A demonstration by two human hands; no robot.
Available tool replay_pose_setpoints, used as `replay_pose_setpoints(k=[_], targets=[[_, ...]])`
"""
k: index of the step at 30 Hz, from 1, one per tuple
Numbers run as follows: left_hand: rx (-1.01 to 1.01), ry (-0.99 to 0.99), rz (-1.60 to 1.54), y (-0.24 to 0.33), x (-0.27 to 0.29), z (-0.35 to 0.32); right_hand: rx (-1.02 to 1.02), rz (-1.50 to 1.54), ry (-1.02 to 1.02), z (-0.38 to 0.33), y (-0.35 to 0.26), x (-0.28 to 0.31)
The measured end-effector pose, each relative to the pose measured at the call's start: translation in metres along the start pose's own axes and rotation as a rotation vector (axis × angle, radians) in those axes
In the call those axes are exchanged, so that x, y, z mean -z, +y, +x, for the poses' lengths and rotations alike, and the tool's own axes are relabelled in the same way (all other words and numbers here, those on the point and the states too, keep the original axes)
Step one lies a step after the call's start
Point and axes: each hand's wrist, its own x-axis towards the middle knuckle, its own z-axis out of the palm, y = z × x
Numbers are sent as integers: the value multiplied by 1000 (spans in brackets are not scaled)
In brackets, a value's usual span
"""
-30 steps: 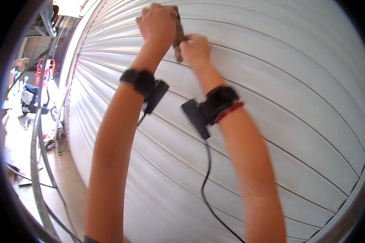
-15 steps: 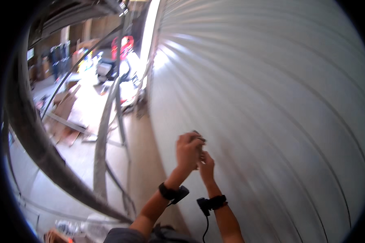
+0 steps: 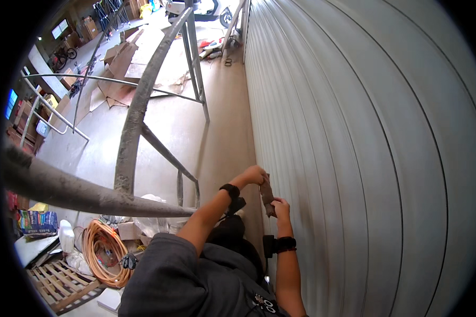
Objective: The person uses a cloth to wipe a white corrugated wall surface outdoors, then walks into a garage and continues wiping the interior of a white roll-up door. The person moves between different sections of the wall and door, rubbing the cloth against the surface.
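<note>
A brown, crumpled strip (image 3: 267, 196), perhaps cloth, is stretched between my hands, close to the white ribbed metal wall panel (image 3: 349, 158). My left hand (image 3: 255, 175) grips its upper end, while the fingers of my right hand (image 3: 281, 207) pinch it near the lower end. Both wrists carry black straps with small black boxes. Whether the strip or my right hand touches the panel, I cannot tell. A brownish smudge marks the panel to the right of my hands.
Grey metal scaffold tubes (image 3: 132, 116) rise at my left, one crossing near my left arm. Below them lie a coiled orange hose (image 3: 103, 253), a wooden pallet (image 3: 58, 285) and bags. Flattened cardboard (image 3: 124, 68) and a scooter (image 3: 203, 9) are farther off.
The view has tilted downward, so my torso and the floor items now show. My hands have moved apart, exposing the brown strip, which was mostly hidden between them before.
</note>
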Motion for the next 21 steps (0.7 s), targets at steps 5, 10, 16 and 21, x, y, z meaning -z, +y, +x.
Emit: replay_pose_setpoints(k=[5, 10, 16, 21], targets=[[128, -339, 249, -122, -10, 39, -80, 1, -85, 10, -17, -27], [454, -192, 257, -110, 30, 55, -210, -65, -81, 78, -38, -65], [416, -2, 207, -150, 69, 73, -152, -472, -14, 140, -71, -108], [584, 75, 34, -220, 91, 77, -163, -768, -155, 181, -125, -146]])
